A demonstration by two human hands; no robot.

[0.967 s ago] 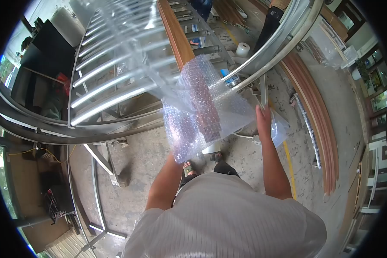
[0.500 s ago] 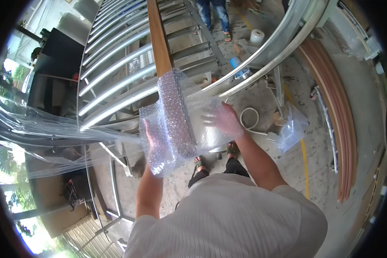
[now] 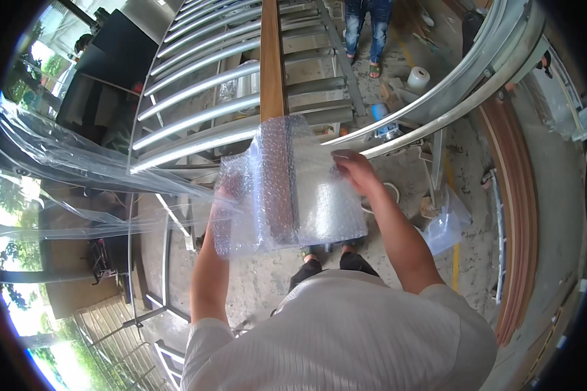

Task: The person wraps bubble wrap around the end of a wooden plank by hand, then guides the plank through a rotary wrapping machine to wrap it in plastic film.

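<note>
Working at the near end of a slatted metal rack (image 3: pixel 195 148), a person in a pale ribbed shirt (image 3: pixel 332 319) handles a sheet of bubble wrap (image 3: pixel 274 189) with two bare hands. A long brown wooden plank (image 3: pixel 272 72) runs lengthwise over the silvery slats toward the person, its near end showing through the bubble wrap, which spreads out as flaps on either side of the wood. The right hand (image 3: pixel 355 171) is at the sheet's right edge near the upper corner, fingers bent and pinched together on the film. The left hand (image 3: pixel 227 186), seen only hazily through the bubbles, is at the opposite edge; whether its fingers are together or apart cannot be made out. Strands of clear plastic film (image 3: pixel 111 159) stretch away from the left side of the sheet. Curved metal rails (image 3: pixel 450 124) sweep up to the right beyond the right hand. On the concrete floor to the right, a crumpled plastic bag (image 3: pixel 447 228) lies beside a yellow line (image 3: pixel 455 260), and a stack of long reddish boards (image 3: pixel 512 208) lies farther out. Beyond the rails are a container with a blue top (image 3: pixel 383 120) and a white roll (image 3: pixel 419 78), near the legs of another person in blue jeans (image 3: pixel 365 29).
</note>
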